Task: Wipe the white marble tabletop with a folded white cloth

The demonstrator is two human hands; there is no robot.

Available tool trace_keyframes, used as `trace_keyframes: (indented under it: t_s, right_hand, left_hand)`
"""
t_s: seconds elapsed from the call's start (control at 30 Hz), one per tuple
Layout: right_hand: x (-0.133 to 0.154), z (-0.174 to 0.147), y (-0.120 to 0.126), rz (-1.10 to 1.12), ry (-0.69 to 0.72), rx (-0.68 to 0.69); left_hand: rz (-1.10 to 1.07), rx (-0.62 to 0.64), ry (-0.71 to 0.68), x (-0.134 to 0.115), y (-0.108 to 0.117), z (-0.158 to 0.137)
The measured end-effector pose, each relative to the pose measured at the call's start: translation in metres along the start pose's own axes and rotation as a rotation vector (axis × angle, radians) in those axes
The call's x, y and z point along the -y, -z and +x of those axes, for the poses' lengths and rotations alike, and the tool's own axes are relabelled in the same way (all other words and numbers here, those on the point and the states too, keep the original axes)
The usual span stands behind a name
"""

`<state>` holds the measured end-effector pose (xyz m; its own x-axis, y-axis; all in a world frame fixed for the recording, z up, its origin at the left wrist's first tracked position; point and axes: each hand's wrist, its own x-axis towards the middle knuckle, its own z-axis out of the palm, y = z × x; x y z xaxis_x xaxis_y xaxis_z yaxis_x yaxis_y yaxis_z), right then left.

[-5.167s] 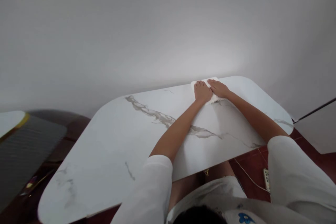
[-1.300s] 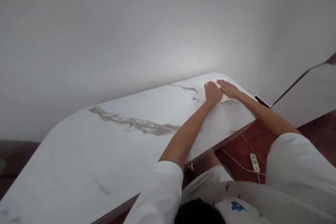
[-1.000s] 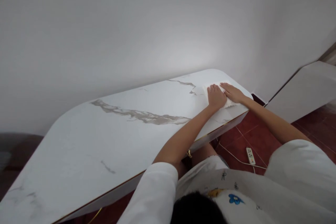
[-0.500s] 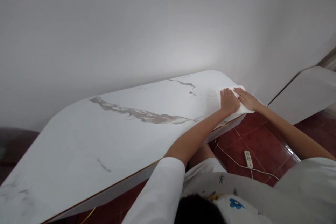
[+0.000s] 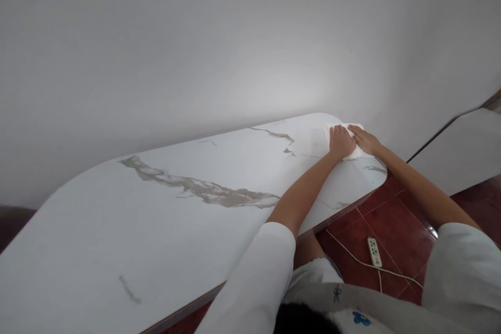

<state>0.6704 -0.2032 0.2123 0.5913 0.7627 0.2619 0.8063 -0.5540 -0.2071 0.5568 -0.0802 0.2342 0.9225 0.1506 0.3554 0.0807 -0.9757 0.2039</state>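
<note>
Near the far right end of a white marble-patterned tabletop (image 5: 188, 240), a thin white wiping cloth (image 5: 357, 153) lies spread under both hands; I cannot tell if it is fabric or paper. My left hand (image 5: 342, 142) presses on its left part, fingers together and slightly bent over it. Beside it, touching at the fingers, my right hand (image 5: 366, 141) holds down the right part with its fingers stretched forward. The palms hide much of the cloth. Grey-brown veins run across the tabletop left of the hands.
A pale wall (image 5: 235, 36) stands along the table's far side. Below on the red tiled floor (image 5: 387, 209) lies a white power strip (image 5: 374, 252) with its cord (image 5: 403, 274). A white panel (image 5: 465, 151) is at the right.
Both hands and the cloth have moved away from the near edge towards the table's far rounded corner, uncovering the near right corner. The view has shifted slightly.
</note>
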Motion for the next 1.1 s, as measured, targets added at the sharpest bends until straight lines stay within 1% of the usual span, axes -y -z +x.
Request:
trace_keyframes:
  t_s: [0.13, 0.3, 0.43, 0.57, 0.73, 0.93, 1.03, 1.1]
  right_hand:
    - [-0.002, 0.031, -0.007, 0.015, -0.008, -0.004]
    - [-0.001, 0.068, -0.016, 0.017, -0.003, -0.001]
    - [0.003, 0.091, -0.022, -0.002, -0.025, 0.006]
    - [0.01, 0.109, -0.028, -0.032, -0.041, -0.006]
    - [0.02, 0.126, -0.034, -0.025, -0.035, -0.014]
    - [0.032, 0.137, -0.041, -0.046, -0.022, -0.039]
    - [0.047, 0.143, -0.046, -0.068, -0.003, -0.032]
    - [0.062, 0.147, -0.05, -0.073, 0.006, -0.021]
  left_hand:
    - [-0.003, -0.017, 0.023, 0.019, -0.005, 0.021]
    - [-0.007, -0.005, 0.046, 0.044, -0.008, 0.042]
    - [0.004, -0.023, 0.05, 0.06, -0.009, 0.054]
    - [0.005, -0.011, 0.044, 0.077, -0.01, 0.064]
    - [-0.001, -0.027, 0.048, 0.095, -0.009, 0.07]
    - [-0.009, -0.023, 0.045, 0.114, -0.007, 0.069]
    - [0.009, -0.015, 0.053, 0.127, 0.0, 0.063]
    - [0.031, -0.007, 0.059, 0.138, 0.006, 0.056]
